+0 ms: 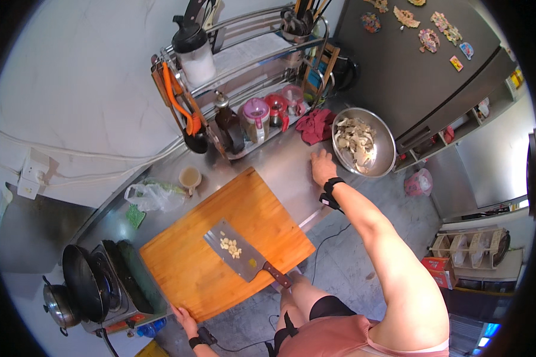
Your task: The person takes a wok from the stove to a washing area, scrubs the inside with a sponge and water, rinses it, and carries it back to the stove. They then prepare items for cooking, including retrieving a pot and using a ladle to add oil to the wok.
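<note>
My left hand (185, 317) rests at the near left corner of a wooden cutting board (268, 209), its fingers at the board's edge; whether they grip it I cannot tell. A cleaver (239, 263) lies flat on the board, its dark handle past the near edge, with sliced pale pieces (231, 248), perhaps garlic, on the blade. My right hand (324, 167) is on the steel counter beside a metal bowl (386, 165) of torn mushrooms (355, 140); its fingers are partly curled and I see nothing held. A crumpled red cloth (316, 126) lies just beyond that hand.
A metal rack (259, 58) with jars and utensils stands against the wall. Left of the board are a cup (190, 177), a plastic bag (156, 197) and a green scouring pad (135, 216). A black wok (82, 283) sits by the gas stove at far left; a fridge (402, 67) stands right.
</note>
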### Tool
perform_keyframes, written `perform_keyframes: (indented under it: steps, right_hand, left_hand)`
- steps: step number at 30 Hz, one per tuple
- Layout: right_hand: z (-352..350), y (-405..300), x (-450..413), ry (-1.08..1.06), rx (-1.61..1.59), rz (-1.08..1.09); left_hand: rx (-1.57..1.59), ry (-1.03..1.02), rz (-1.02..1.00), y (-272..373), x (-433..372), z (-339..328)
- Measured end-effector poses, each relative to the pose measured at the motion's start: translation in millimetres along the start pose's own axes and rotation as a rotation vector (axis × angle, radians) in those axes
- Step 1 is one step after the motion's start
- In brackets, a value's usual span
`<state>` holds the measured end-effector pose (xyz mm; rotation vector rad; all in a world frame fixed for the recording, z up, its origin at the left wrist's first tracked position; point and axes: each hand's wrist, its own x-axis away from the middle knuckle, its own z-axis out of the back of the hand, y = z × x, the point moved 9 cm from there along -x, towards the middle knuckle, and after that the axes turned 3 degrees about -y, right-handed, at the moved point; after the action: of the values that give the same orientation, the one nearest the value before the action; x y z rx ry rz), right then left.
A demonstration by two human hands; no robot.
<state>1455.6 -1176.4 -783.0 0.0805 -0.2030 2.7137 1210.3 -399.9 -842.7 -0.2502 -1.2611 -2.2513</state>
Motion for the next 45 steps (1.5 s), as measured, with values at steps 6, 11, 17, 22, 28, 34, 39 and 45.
perform_keyframes:
  steps: [6, 11, 17, 22, 28, 34, 39, 45]
  right_hand:
    - [-43.7, -14.4, 120.9, -0.45, -0.389, 0.083]
    - [-44.9, -22.7, 180.8, -0.717, -0.46, -0.129]
    - [-29.4, 43.4, 179.9, -0.425, -0.231, -0.148]
    - [-11.1, 81.7, 171.1, -0.271, -0.354, -0.322]
    - [-7.0, 115.6, 148.0, -0.179, -0.419, -0.393]
    - [7.4, 156.4, 139.3, -0.096, -0.498, -0.43]
    - [7.1, 171.9, 142.0, -0.095, -0.463, -0.409]
    - [11.0, 174.4, 139.5, -0.079, -0.461, -0.41]
  left_hand:
    - [0.115, 0.051, -0.023, -3.4, 10.6, 5.0]
    - [0.158, 0.044, -0.06, 13.1, 29.0, -9.2]
    - [0.11, -0.003, 0.009, 75.7, 37.6, -70.0]
    - [-0.324, 0.183, 0.141, 93.8, 53.2, -89.7]
    - [0.005, 0.037, -0.005, 119.0, 54.4, -118.2]
    - [0.099, -0.085, 0.059, 151.0, 63.6, -164.6]
    - [0.063, -0.135, 0.06, 149.6, 58.4, -189.5]
    - [0.077, -0.18, 0.105, 149.5, 58.5, -202.0]
